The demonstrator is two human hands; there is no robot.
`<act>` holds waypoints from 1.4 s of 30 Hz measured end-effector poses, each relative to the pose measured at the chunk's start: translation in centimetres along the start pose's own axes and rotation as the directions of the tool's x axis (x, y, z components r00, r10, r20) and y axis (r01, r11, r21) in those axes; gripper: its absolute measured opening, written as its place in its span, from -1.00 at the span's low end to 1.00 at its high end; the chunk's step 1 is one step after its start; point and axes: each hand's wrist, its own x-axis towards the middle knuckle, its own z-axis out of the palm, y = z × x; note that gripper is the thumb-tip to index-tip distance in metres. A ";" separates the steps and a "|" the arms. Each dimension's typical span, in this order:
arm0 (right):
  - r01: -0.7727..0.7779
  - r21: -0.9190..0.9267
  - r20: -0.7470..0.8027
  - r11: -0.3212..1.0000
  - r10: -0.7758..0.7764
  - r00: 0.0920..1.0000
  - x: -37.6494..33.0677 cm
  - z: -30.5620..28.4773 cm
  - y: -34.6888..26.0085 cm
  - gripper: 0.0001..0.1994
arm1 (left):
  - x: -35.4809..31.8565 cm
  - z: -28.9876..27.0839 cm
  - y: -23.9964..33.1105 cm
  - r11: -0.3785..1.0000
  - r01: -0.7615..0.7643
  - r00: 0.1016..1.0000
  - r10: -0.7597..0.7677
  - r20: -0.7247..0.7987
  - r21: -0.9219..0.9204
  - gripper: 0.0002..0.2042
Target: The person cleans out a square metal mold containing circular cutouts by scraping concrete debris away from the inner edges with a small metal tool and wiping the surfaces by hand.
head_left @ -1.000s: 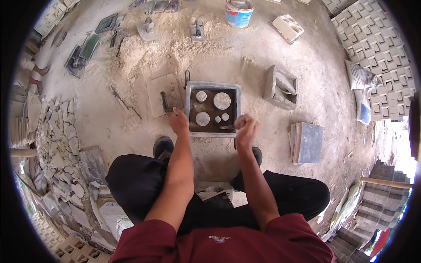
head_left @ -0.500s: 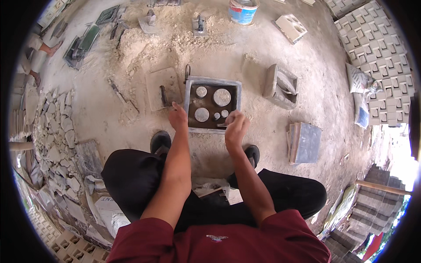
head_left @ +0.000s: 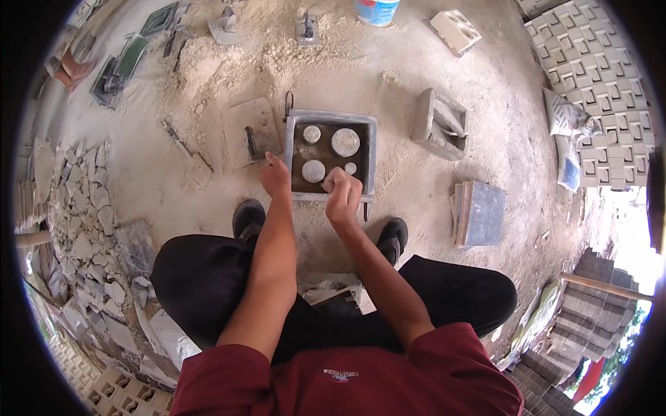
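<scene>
Head camera: near the middle of the frame, a grey rectangular mould (head_left: pixel 372 154) sits on the dusty floor (head_left: pixel 388 76), with four pale round discs (head_left: pixel 345 142) of differing sizes showing inside its dark interior. The right hand (head_left: pixel 343 188) is over the lower edge of the mould, its fingers curled closed beside the lower discs; whatever they may pinch is hidden. The left hand (head_left: pixel 276 175) is at the mould's left side, one digit reaching up toward the black handle (head_left: pixel 250 142) of a flat square plate (head_left: pixel 243 119); its other fingers are hidden, so I cannot tell whether it grips the mould's edge.

Left of the plate lies a thin tool (head_left: pixel 186 145). A heap of pale sand (head_left: pixel 229 62) spreads across the upper left, and a blue and white bucket (head_left: pixel 377 12) is cut off by the top edge. Toward the right are a grey hollow block (head_left: pixel 424 125) and a stack of boards (head_left: pixel 483 215). Broken stones (head_left: pixel 87 215) cover the left, and another person's feet (head_left: pixel 75 69) show at the upper left.
</scene>
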 end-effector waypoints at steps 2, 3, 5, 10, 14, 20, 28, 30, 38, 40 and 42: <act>-0.145 0.144 -0.111 0.979 0.162 0.981 0.4 0.3 -0.9 -0.68 | 0.2 -0.3 0.2 1.000 0.015 0.999 -0.015 -0.030 0.007 -0.32; -0.093 0.213 -0.164 0.973 0.129 0.978 0.2 0.6 -1.6 -0.68 | 0.1 -0.6 0.3 1.000 0.021 0.999 -0.021 -0.035 0.014 -0.33; -0.004 0.288 -0.229 0.957 0.073 0.971 -0.5 0.5 -1.7 -0.67 | -0.9 -0.8 1.2 0.999 0.035 0.999 -0.035 -0.024 0.013 -0.33; -0.066 0.126 0.016 0.990 0.065 0.998 0.0 1.7 -0.9 -0.67 | -1.3 -1.1 1.6 0.998 0.054 0.995 -0.055 -0.077 -0.020 -0.31; 0.064 0.213 -0.051 0.975 -0.055 0.997 -1.4 2.1 -1.3 -0.64 | -0.5 -1.2 0.6 0.988 0.148 0.987 -0.150 -0.055 -0.044 -0.24; -0.029 0.318 -0.047 0.948 0.046 0.998 0.5 2.5 -2.4 -0.66 | 0.4 -1.0 1.0 0.981 0.156 0.984 -0.165 -0.072 -0.117 -0.21; -0.192 0.396 0.061 0.898 0.183 0.981 2.3 1.7 -2.8 -0.64 | -0.5 -0.7 0.5 0.983 0.059 0.997 -0.066 -0.035 -0.175 -0.18; -0.176 0.377 0.062 0.909 0.165 0.984 2.2 1.0 -1.8 -0.64 | -0.7 -0.5 1.0 0.987 0.067 0.998 -0.067 0.002 -0.146 -0.17; -0.283 0.314 0.064 0.906 0.277 0.959 3.6 -1.7 -2.0 -0.60 | 0.1 -0.4 -0.1 0.993 0.092 0.996 -0.092 0.008 -0.079 -0.12; -0.293 0.216 0.149 0.932 0.265 0.953 3.9 -2.1 -0.9 -0.60 | 0.1 -0.1 0.4 0.987 0.138 0.990 -0.137 0.022 -0.081 -0.12; -0.416 0.263 0.091 0.871 0.407 0.909 4.8 -2.9 -1.2 -0.62 | -0.7 0.0 0.9 0.988 0.128 0.991 -0.126 0.034 -0.081 -0.13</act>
